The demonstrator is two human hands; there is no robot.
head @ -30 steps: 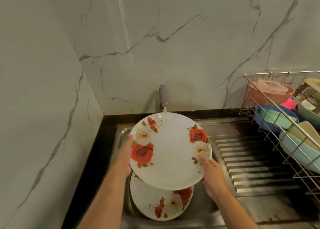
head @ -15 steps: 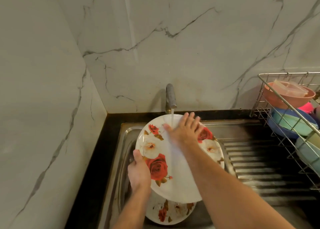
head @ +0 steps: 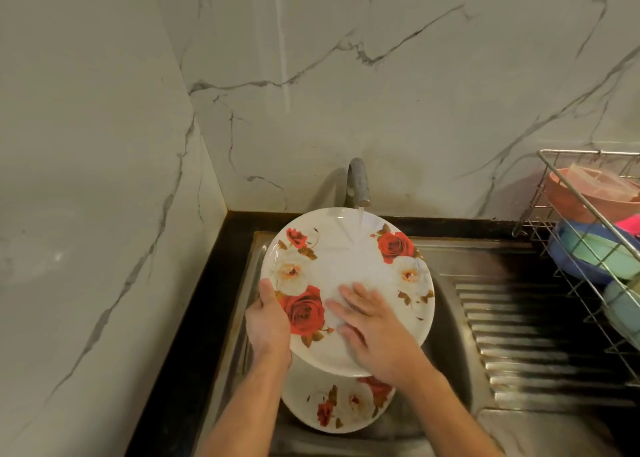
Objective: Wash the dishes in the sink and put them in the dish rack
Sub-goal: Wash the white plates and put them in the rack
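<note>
Here the left hand grips the plate rim; right hand fingers lie flat on it.

Head view looks steeply down, close over the sink.

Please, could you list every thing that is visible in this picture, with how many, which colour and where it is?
Held plate: one, white with red and cream roses, under the running tap.
Second plate: one, same pattern, lower in the sink, partly hidden.
Tap: one, grey metal, at the back wall, water flowing.
Sink: one, steel, with a ribbed drainboard on the right.
Dish rack: one, metal wire, at the right edge.
Bowls in the rack: several, salmon, blue, teal and pink; exact count unclear.
Left hand: holds the held plate's left rim.
Right hand: flat on the plate's face, fingers straight.
</note>
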